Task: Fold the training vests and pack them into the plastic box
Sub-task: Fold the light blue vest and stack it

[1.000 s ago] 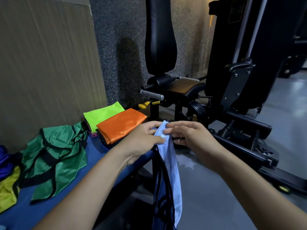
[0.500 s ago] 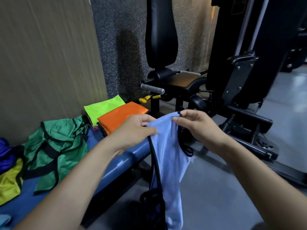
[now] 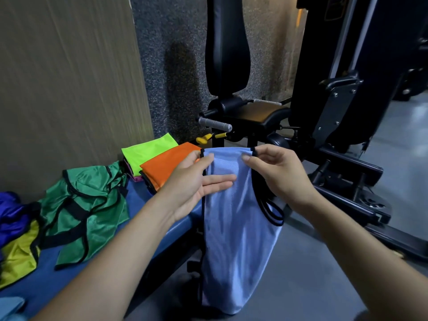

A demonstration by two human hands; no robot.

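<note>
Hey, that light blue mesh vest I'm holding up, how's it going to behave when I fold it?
Probably floppy: the light blue mesh vest hangs limp from the left hand and right hand. Likely light, since fingertips alone carry it. Its sheen suggests folds may slip.

Our two hands hold up the top edge of the light blue vest [image 3: 234, 218].

Both our forearms reach forward from the lower corners, bare to the elbow, and converge toward the middle. Our left hand [image 3: 194, 184] faces palm inward, its thumb and forefinger pinching the vest's upper left corner while the other fingers [image 3: 220, 179] lie straight across the front of the fabric. Our right hand [image 3: 275, 172] is turned back-up with the wrist slightly bent, its thumb and forefinger pinching the upper right corner and the remaining fingers loosely curled behind. The two hands sit level, near each other but apart.
</note>
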